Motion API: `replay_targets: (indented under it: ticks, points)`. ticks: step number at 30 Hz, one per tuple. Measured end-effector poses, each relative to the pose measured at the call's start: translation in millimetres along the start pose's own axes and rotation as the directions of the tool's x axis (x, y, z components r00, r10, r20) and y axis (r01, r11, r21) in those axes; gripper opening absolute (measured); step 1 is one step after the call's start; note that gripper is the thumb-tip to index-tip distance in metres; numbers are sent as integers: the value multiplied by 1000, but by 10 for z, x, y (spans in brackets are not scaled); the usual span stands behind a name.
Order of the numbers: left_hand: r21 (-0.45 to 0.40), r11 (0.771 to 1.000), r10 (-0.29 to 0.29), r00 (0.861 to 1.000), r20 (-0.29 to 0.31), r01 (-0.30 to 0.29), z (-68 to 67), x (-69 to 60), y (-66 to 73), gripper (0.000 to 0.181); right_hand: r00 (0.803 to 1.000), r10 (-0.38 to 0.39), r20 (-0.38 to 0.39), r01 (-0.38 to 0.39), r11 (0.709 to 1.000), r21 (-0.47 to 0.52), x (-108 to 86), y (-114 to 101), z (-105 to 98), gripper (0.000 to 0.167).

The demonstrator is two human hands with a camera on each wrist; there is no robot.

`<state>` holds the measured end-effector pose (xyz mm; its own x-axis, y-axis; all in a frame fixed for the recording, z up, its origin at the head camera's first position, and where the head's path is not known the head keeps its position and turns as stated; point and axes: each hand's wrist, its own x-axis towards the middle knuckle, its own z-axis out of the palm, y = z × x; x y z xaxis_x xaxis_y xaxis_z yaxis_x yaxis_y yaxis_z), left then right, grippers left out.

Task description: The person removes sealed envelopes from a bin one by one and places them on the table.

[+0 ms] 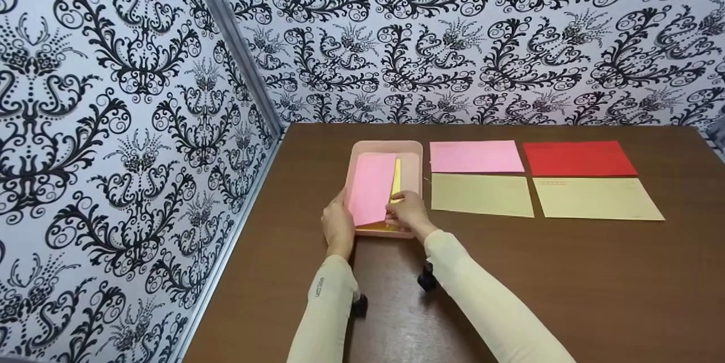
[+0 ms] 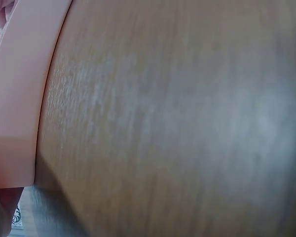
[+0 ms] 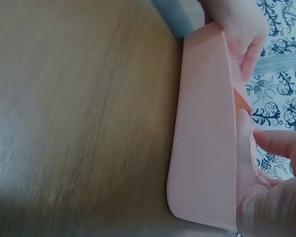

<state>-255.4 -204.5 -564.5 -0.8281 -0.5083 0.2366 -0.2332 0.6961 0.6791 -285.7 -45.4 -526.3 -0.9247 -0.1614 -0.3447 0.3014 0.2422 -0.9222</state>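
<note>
A shallow pink plastic tray stands on the table, holding a pink envelope on top of a yellow one. My left hand grips the tray's left side near its front corner. At the envelope's right edge, my right hand pinches the pink envelope between thumb and fingers. In the right wrist view, the fingers reach inside the tray wall with the thumb over the paper. Only the outer tray wall and a bit of the hand show in the left wrist view.
Right of the tray, a pink envelope and a red envelope lie behind two cream envelopes on the brown table. Patterned walls stand behind and at the left.
</note>
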Motion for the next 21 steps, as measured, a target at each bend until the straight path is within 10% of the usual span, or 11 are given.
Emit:
replay_targets:
  ticks: [21]
  points:
    - [20, 1000, 8, 1000, 3, -8, 4, -7, -3, 39, 997, -40, -68, 27, 983, -179, 57, 16, 41, 27]
